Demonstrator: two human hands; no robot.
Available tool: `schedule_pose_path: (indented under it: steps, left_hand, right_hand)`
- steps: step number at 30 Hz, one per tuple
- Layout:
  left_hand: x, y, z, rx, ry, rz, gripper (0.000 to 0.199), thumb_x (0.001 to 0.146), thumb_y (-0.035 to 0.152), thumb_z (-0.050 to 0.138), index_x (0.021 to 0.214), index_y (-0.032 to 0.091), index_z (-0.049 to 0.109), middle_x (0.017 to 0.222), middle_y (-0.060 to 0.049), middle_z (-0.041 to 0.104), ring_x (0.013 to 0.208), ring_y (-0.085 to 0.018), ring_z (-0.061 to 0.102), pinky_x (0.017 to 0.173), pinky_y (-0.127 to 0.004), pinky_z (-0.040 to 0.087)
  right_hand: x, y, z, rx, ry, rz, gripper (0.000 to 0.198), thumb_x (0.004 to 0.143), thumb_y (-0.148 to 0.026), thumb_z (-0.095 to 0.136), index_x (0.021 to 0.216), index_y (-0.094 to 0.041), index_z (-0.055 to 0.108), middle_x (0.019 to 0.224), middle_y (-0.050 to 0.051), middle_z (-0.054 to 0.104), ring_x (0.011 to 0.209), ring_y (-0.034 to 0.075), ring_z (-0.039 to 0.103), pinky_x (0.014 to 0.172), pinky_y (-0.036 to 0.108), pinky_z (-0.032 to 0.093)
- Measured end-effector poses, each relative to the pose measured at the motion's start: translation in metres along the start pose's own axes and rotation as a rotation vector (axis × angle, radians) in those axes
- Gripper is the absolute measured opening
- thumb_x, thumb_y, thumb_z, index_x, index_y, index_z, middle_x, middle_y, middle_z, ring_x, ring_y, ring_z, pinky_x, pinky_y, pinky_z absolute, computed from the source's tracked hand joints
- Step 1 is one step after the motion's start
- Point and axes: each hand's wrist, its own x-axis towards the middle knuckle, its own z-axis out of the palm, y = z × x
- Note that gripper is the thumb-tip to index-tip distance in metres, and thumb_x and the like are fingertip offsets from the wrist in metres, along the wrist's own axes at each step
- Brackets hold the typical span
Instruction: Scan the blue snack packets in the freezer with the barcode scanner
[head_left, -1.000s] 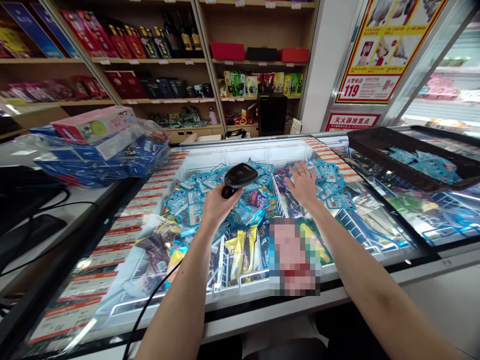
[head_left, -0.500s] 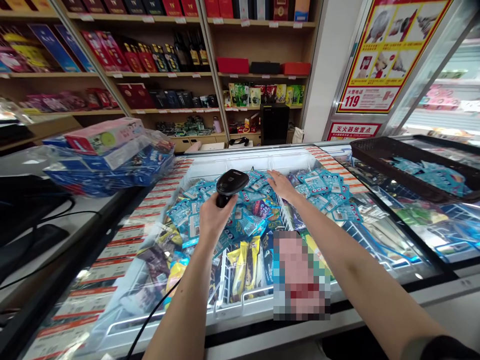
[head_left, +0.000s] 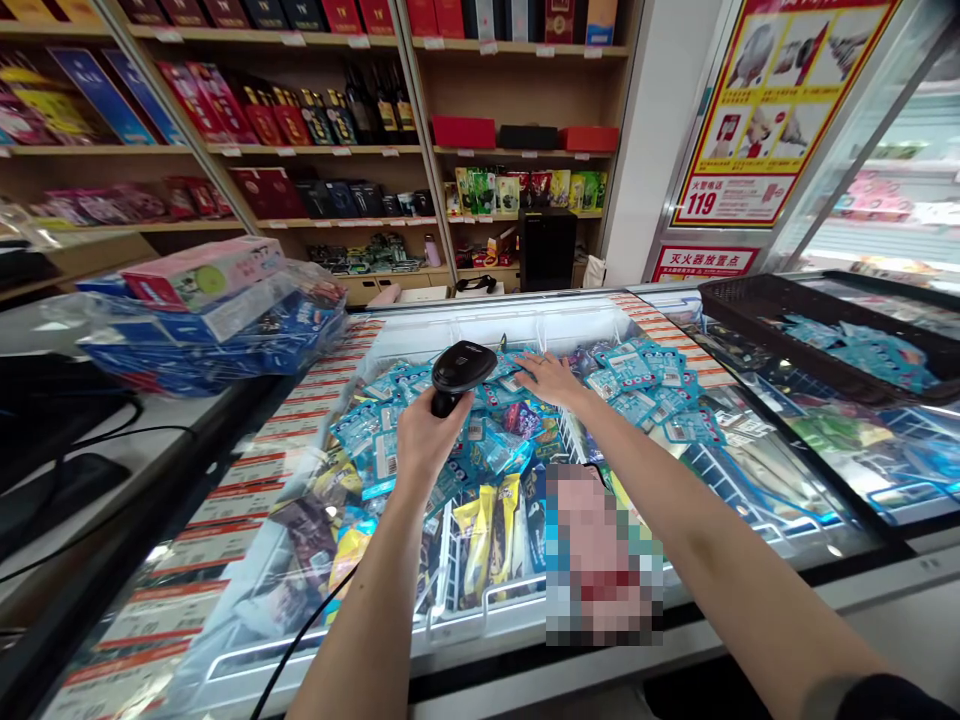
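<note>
Head view, the only one. L hand [head_left: 426, 438] is raised above the near-middle part of the chest freezer [head_left: 517, 328], w/ the forearm coming up from the bottom edge, leaning a little to the right. It grips a black scanner [head_left: 463, 366] by the handle; the scanner's head sits on top, above the fist, and its nose is turned to the right. Thumb lies along the right side of the handle; the other fingers are closed round it, but mostly hidden, so I can't tell exactly how they press. A black cable [head_left: 309, 618] runs down beside the L forearm to the bottom edge.

R hand [head_left: 551, 380] is stretched further fwd, palm down, wrist approx. straight. Its forearm goes diagonally from the lower R corner, where a dark sleeve [head_left: 892, 697] shows. Fingers are extended and moderately spread, pinching nothing that I can see, & they point to the left, twd the scanner, w/ a gap btwn. The hand is just over the blue packets [head_left: 384, 452], which lie in a wide, overlapping spread around both hands. Contact of fingertips w/ packets: can't tell. More packets, same colour, lie R of the R wrist and in a brown basket [head_left: 720, 300] at far right. Yellow packs [head_left: 480, 540] are nearer, btwn the forearms.
</note>
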Motion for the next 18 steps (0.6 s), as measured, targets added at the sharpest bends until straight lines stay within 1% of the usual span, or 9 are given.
schedule_pose_path:
  steps: [4,7,9,11,13,16,18]
  left_hand:
    - [-0.001,0.003,-0.001,-0.001,-0.012,0.015,0.050,0.075,0.062,0.059,0.091,0.016,0.071,0.068,-0.007,0.068,0.070,-0.024,0.063,0.055,-0.027,0.038]
    - [-0.002,0.004,-0.001,0.012,-0.027,0.026,0.049,0.076,0.062,0.058,0.091,0.016,0.071,0.067,-0.007,0.068,0.069,-0.024,0.063,0.055,-0.027,0.038]
    - [-0.002,0.004,-0.001,0.019,-0.034,0.029,0.049,0.076,0.062,0.058,0.091,0.017,0.071,0.066,-0.006,0.067,0.068,-0.024,0.063,0.055,-0.027,0.038]
    - [-0.002,0.004,-0.001,0.021,-0.039,0.030,0.049,0.076,0.062,0.058,0.090,0.017,0.070,0.066,-0.006,0.067,0.067,-0.023,0.063,0.055,-0.027,0.037]
    - [-0.002,0.003,-0.001,0.021,-0.043,0.027,0.049,0.076,0.062,0.058,0.090,0.017,0.070,0.065,-0.006,0.067,0.065,-0.023,0.062,0.055,-0.027,0.037]
    - [-0.002,0.004,0.000,0.022,-0.054,0.019,0.047,0.076,0.061,0.057,0.087,0.017,0.069,0.062,-0.004,0.065,0.059,-0.021,0.060,0.054,-0.027,0.036]
    - [-0.003,0.005,0.000,0.016,-0.064,0.017,0.046,0.076,0.061,0.057,0.085,0.017,0.068,0.059,-0.004,0.063,0.055,-0.020,0.059,0.053,-0.027,0.035]
  right_hand:
    - [-0.027,-0.007,0.000,-0.038,0.072,-0.025,0.057,0.098,-0.058,0.034,0.147,-0.031,0.046,0.152,0.004,0.045,0.140,0.037,0.035,0.111,0.063,0.027]
    - [-0.041,-0.006,0.000,-0.034,0.143,-0.110,0.052,0.099,-0.054,0.036,0.139,-0.027,0.055,0.143,0.006,0.056,0.131,0.031,0.048,0.110,0.049,0.034]
    - [-0.046,-0.001,0.000,0.005,0.199,-0.141,0.047,0.102,-0.046,0.035,0.135,-0.022,0.059,0.139,0.008,0.059,0.127,0.025,0.052,0.109,0.040,0.037]
    - [-0.049,0.006,0.001,0.027,0.272,-0.095,0.045,0.102,-0.039,0.037,0.134,-0.017,0.059,0.137,0.011,0.059,0.126,0.023,0.052,0.108,0.036,0.036]
    - [-0.050,0.013,0.003,-0.003,0.314,-0.004,0.046,0.100,-0.038,0.043,0.133,-0.010,0.058,0.133,0.016,0.060,0.125,0.025,0.051,0.108,0.037,0.035]
    - [-0.050,0.016,0.005,-0.089,0.270,0.080,0.049,0.097,-0.044,0.049,0.121,-0.004,0.065,0.123,0.022,0.063,0.122,0.030,0.051,0.107,0.040,0.034]
    - [-0.048,0.015,0.004,-0.118,0.229,0.122,0.051,0.096,-0.047,0.049,0.115,-0.003,0.067,0.119,0.024,0.064,0.120,0.032,0.051,0.105,0.041,0.035]
